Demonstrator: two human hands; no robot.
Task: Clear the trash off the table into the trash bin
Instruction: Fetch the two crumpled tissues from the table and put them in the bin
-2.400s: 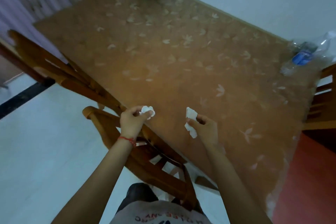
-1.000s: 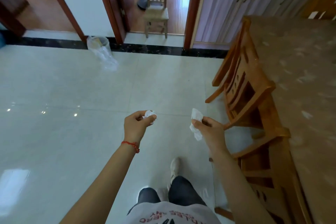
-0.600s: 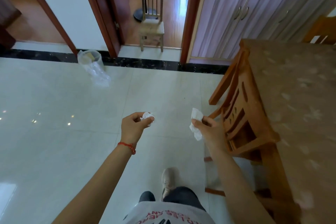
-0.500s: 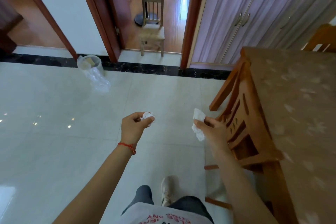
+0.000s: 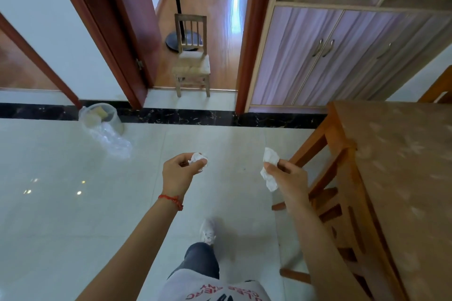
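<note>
Now we have turned from the table [image 5: 401, 166] and the bin [image 5: 101, 118] by the wall is nearer ahead; our left hand [image 5: 179, 173] pinches a tissue ball [image 5: 198, 160], our right hand [image 5: 288, 178] a crumpled tissue [image 5: 269, 168], both ready to drop

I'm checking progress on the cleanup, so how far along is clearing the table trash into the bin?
Partway. Done: two pieces are picked up. In hand: the left hand pinches a crumpled tissue wad, and the right hand grips a longer tissue scrap. Left: reaching the bag-lined trash bin by the wall ahead and dropping both in. The visible part of the table shows no trash.
</note>
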